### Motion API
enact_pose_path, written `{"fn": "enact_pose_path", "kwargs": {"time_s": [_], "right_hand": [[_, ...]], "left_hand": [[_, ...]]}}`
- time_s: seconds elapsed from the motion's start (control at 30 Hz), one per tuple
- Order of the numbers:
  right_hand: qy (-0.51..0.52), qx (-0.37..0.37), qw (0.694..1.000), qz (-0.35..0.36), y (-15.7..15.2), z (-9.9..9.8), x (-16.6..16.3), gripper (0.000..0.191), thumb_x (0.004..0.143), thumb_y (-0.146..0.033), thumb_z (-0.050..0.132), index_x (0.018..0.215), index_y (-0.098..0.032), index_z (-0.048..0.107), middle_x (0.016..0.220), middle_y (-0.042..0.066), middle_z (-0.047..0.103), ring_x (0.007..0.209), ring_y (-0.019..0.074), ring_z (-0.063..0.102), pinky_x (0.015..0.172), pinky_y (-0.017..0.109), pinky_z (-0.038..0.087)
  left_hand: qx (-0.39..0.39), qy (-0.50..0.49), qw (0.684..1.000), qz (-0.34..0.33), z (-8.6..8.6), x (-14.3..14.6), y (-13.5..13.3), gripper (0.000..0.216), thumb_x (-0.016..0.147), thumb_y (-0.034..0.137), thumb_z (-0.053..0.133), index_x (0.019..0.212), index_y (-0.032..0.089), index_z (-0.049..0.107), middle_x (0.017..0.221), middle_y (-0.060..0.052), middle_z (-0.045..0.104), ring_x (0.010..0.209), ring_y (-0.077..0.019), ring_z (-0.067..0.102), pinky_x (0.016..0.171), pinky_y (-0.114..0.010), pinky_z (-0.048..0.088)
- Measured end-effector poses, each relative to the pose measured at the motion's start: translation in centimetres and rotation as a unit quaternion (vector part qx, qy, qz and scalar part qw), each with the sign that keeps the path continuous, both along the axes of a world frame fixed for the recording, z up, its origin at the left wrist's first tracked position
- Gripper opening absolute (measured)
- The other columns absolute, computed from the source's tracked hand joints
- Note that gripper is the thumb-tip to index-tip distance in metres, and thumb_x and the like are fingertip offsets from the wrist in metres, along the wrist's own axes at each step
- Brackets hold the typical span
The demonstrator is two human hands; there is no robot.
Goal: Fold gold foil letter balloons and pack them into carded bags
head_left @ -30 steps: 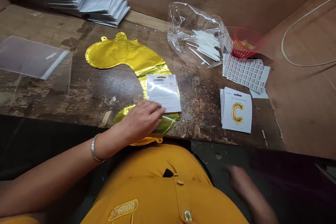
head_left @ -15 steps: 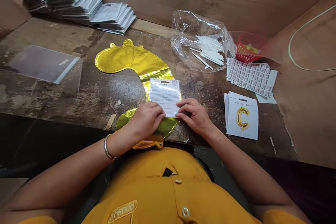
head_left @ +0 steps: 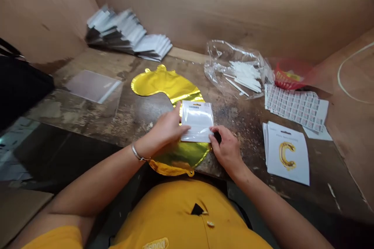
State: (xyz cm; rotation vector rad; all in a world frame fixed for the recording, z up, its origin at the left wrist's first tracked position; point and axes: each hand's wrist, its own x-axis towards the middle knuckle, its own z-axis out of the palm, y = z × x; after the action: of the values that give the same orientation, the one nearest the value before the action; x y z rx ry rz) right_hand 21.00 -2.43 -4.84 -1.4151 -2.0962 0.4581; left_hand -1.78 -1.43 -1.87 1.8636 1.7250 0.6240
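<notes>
A white printed packet in a clear sleeve (head_left: 197, 120) is held between both hands over the table. My left hand (head_left: 169, 125) grips its left edge, thumb on top and fingers behind. My right hand (head_left: 226, 144) pinches the lower right corner between thumb and fingers. Beneath the packet lies a flat gold foil balloon (head_left: 175, 83), curved like a C; the packet and my left hand hide its middle. Its lower end hangs near the table's front edge, by my yellow shirt.
To the right are balloon packets showing a gold C (head_left: 286, 153), sticker sheets (head_left: 295, 107) and a red basket (head_left: 288, 78). A clear bag of white sticks (head_left: 245, 76) stands behind. Stacked packets (head_left: 119, 33) and a clear sleeve (head_left: 92, 85) lie at left.
The camera view has swung left, so everything sits farther right and lower. My left hand has shifted from the packet's lower edge to its left side, with fingers now behind it.
</notes>
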Motion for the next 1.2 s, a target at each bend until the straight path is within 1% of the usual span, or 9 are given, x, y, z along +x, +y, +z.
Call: {"fn": "enact_pose_path", "kwargs": {"time_s": [0.17, 0.27, 0.4, 0.57, 0.73, 0.83, 0.9, 1.03, 1.2], "right_hand": [[0.082, -0.002, 0.995, -0.053, 1.0, 0.8, 0.9, 0.040, 0.081, -0.038, 0.062, 0.114, -0.016, 0.059, 0.108, 0.013, 0.064, 0.090, 0.0246, 0.061, 0.082, 0.041, 0.052], [0.172, -0.156, 0.973, 0.008, 2.1, 2.5, 1.8, 0.042, 0.082, -0.049, 0.061, 0.108, -0.016, 0.064, 0.088, 0.008, 0.066, 0.067, 0.0174, 0.057, 0.060, 0.031, 0.051], [0.282, -0.285, 0.916, 0.029, 2.6, 4.4, 0.8, 0.042, 0.078, -0.057, 0.066, 0.079, -0.015, 0.064, 0.054, -0.003, 0.051, 0.044, 0.0088, 0.042, 0.041, 0.022, 0.035], [0.313, -0.268, 0.909, 0.062, 2.8, 4.7, -2.7, 0.042, 0.084, -0.057, 0.060, 0.085, -0.015, 0.067, 0.068, 0.003, 0.065, 0.053, 0.0147, 0.059, 0.051, 0.028, 0.052], [0.080, -0.048, 0.990, 0.102, 2.8, 1.9, -3.7, 0.039, 0.093, -0.036, 0.047, 0.119, -0.017, 0.067, 0.126, 0.017, 0.065, 0.117, 0.0312, 0.061, 0.100, 0.052, 0.049], [-0.082, 0.008, 0.989, 0.123, 2.5, 0.2, -3.9, 0.038, 0.089, -0.022, 0.047, 0.120, -0.018, 0.068, 0.136, 0.017, 0.057, 0.128, 0.0352, 0.052, 0.102, 0.055, 0.047], [-0.135, 0.018, 0.981, 0.135, 2.5, -0.3, -4.0, 0.039, 0.089, -0.017, 0.046, 0.121, -0.018, 0.068, 0.137, 0.016, 0.057, 0.129, 0.0346, 0.051, 0.102, 0.053, 0.048], [-0.159, 0.033, 0.975, 0.150, 2.8, -0.2, -3.6, 0.040, 0.090, -0.016, 0.046, 0.123, -0.019, 0.067, 0.136, 0.014, 0.058, 0.127, 0.0331, 0.053, 0.101, 0.051, 0.050], [-0.145, 0.040, 0.978, 0.147, 3.1, -1.0, -3.0, 0.038, 0.091, -0.021, 0.047, 0.124, -0.023, 0.068, 0.138, 0.012, 0.057, 0.127, 0.0322, 0.054, 0.100, 0.050, 0.052]], "left_hand": [[-0.019, -0.342, 0.939, 0.035, -1.1, 1.3, 0.0, 0.073, 0.079, 0.017, 0.060, 0.145, 0.022, 0.030, 0.085, -0.001, 0.064, 0.076, -0.0163, 0.065, 0.068, -0.028, 0.053], [-0.025, -0.425, 0.905, -0.009, -0.9, 1.0, -0.6, 0.066, 0.088, 0.020, 0.053, 0.148, 0.021, 0.027, 0.096, -0.006, 0.065, 0.087, -0.0173, 0.067, 0.077, -0.032, 0.055], [0.168, -0.140, 0.976, 0.002, 0.6, 0.5, -2.6, 0.063, 0.090, 0.024, 0.055, 0.148, 0.021, 0.031, 0.119, -0.014, 0.063, 0.108, -0.0254, 0.062, 0.093, -0.045, 0.051], [0.368, 0.214, 0.889, -0.169, 1.6, -0.4, -2.8, 0.041, 0.089, 0.020, 0.054, 0.129, 0.012, 0.056, 0.124, -0.017, 0.064, 0.110, -0.0291, 0.062, 0.094, -0.044, 0.051], [0.389, 0.203, 0.898, -0.045, 4.1, -8.7, 5.2, 0.036, 0.094, 0.010, 0.039, 0.120, 0.013, 0.064, 0.112, -0.013, 0.071, 0.098, -0.0211, 0.069, 0.087, -0.035, 0.055], [0.304, 0.178, 0.925, 0.139, 5.9, -14.1, 12.2, 0.037, 0.094, 0.013, 0.043, 0.124, 0.020, 0.063, 0.127, -0.009, 0.065, 0.114, -0.0211, 0.063, 0.099, -0.034, 0.047], [0.273, 0.174, 0.928, 0.183, 6.2, -16.2, 16.5, 0.037, 0.096, 0.013, 0.039, 0.126, 0.016, 0.061, 0.129, -0.011, 0.063, 0.117, -0.0232, 0.060, 0.101, -0.035, 0.044], [0.211, 0.170, 0.938, 0.215, 4.3, -16.9, 22.2, 0.031, 0.098, 0.016, 0.041, 0.121, 0.011, 0.062, 0.115, -0.013, 0.068, 0.105, -0.0246, 0.064, 0.093, -0.040, 0.049], [0.172, 0.174, 0.953, 0.180, 2.6, -16.4, 24.8, 0.032, 0.093, 0.035, 0.059, 0.116, 0.014, 0.059, 0.114, -0.008, 0.062, 0.097, -0.0200, 0.063, 0.083, -0.040, 0.055]]}}
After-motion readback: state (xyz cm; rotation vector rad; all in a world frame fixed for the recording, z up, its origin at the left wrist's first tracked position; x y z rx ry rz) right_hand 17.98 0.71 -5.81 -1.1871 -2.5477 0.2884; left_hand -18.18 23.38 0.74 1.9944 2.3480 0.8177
